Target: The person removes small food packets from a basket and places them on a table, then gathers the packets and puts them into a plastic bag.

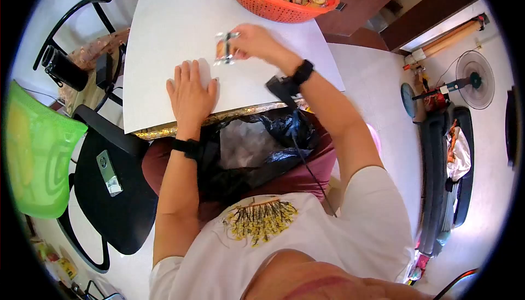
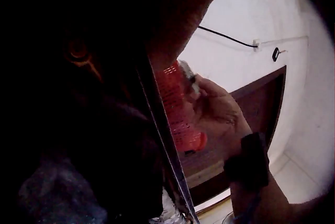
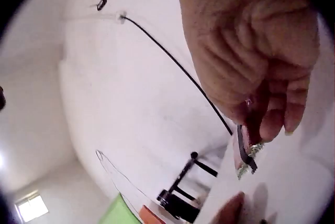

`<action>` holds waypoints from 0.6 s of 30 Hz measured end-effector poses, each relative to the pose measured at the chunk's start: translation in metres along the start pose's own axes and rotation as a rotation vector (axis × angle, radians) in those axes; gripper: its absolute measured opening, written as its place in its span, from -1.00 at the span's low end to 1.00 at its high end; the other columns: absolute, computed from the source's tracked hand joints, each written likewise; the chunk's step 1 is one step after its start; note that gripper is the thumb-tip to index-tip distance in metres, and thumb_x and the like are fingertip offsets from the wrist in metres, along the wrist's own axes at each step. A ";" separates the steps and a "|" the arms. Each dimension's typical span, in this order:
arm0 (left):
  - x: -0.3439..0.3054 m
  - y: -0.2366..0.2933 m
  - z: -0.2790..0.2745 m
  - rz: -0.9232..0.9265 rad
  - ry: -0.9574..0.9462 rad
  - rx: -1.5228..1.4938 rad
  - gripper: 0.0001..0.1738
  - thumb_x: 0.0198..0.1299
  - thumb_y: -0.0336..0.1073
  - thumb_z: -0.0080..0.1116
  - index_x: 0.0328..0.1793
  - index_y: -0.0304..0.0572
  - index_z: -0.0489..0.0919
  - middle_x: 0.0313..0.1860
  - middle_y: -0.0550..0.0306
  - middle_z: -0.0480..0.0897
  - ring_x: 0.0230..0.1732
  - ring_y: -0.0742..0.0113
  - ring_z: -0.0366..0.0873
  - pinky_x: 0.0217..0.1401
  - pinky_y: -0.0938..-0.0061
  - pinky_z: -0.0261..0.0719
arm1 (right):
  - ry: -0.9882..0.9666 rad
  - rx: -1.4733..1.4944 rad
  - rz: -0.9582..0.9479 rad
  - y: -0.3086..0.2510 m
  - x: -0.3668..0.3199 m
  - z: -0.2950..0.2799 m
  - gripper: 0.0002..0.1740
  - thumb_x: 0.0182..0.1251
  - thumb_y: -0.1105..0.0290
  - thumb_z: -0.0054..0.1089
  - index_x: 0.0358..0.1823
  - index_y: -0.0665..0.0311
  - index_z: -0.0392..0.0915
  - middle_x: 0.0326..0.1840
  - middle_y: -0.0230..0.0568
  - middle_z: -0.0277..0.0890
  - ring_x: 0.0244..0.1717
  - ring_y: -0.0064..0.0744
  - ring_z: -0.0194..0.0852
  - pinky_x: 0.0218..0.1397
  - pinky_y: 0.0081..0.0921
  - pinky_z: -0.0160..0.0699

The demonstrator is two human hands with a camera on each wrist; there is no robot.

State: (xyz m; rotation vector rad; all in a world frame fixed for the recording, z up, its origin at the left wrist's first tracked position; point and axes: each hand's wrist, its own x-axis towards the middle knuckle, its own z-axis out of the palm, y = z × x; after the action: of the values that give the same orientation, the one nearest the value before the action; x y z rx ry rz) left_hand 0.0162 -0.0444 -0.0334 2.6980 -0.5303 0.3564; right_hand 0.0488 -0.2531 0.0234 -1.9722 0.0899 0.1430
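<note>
My right hand (image 1: 258, 43) pinches a small clear-wrapped snack packet (image 1: 221, 50) over the white tabletop (image 1: 164, 21). The packet has crimped silvery ends, a dark strip across it and orange-brown contents. In the right wrist view, its dark strip and jagged wrapper edge (image 3: 246, 164) stick out below the curled fingers (image 3: 272, 122). My left hand (image 1: 192, 95) lies palm down on the tabletop near its front edge, fingers straight, holding nothing. The left wrist view is mostly dark, with the right hand (image 2: 217, 106) showing beyond the table edge.
An orange perforated basket (image 1: 273, 9) full of similar packets stands at the table's far right. Across the lap lies an open black plastic bag (image 1: 295, 128) with clear, pale plastic inside. A black chair (image 1: 112, 207) with a phone (image 1: 109, 173) on its seat is at left.
</note>
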 end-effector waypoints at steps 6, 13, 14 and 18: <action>0.000 0.000 0.000 -0.007 0.037 -0.015 -0.21 0.14 0.01 0.11 0.44 -0.19 0.20 0.38 -0.06 0.32 0.45 -0.01 0.14 0.41 -0.08 0.04 | 0.257 -0.247 -0.427 0.027 0.036 0.039 -0.64 0.22 0.30 0.23 -0.03 0.37 0.53 -0.26 -0.15 0.60 -0.35 -0.44 0.58 -0.29 -0.50 0.58; 0.000 -0.001 0.004 0.003 0.048 -0.020 -0.16 0.14 -0.01 0.11 0.50 -0.15 0.12 0.38 -0.08 0.32 0.45 -0.05 0.14 0.42 -0.11 0.02 | 0.962 -0.753 -0.712 -0.007 0.044 -0.101 -0.67 0.13 0.20 0.21 -0.13 0.21 0.61 -0.15 -0.02 0.59 -0.13 0.00 0.55 0.00 -0.18 0.49; 0.000 -0.001 0.006 0.005 0.052 -0.004 -0.16 0.14 -0.01 0.11 0.50 -0.15 0.12 0.38 -0.08 0.32 0.45 -0.05 0.15 0.42 -0.11 0.03 | 1.029 -0.773 -0.620 0.009 0.055 -0.124 -0.61 0.11 0.13 0.22 -0.09 0.17 0.62 -0.10 -0.01 0.59 -0.07 0.01 0.54 0.05 -0.17 0.48; 0.001 0.000 0.002 0.002 0.037 -0.001 -0.16 0.13 -0.03 0.11 0.51 -0.13 0.11 0.38 -0.08 0.31 0.44 -0.07 0.15 0.40 -0.12 0.04 | 0.640 -0.921 -0.016 -0.004 0.042 -0.149 -0.21 -0.06 -0.16 0.24 0.25 0.02 0.43 0.08 0.03 0.54 0.08 -0.01 0.51 0.13 -0.22 0.46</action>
State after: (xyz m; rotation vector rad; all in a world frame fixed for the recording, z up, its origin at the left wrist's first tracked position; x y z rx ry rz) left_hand 0.0173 -0.0458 -0.0348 2.6847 -0.5225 0.4060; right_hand 0.0998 -0.3885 0.0795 -2.8653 0.4942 -0.5624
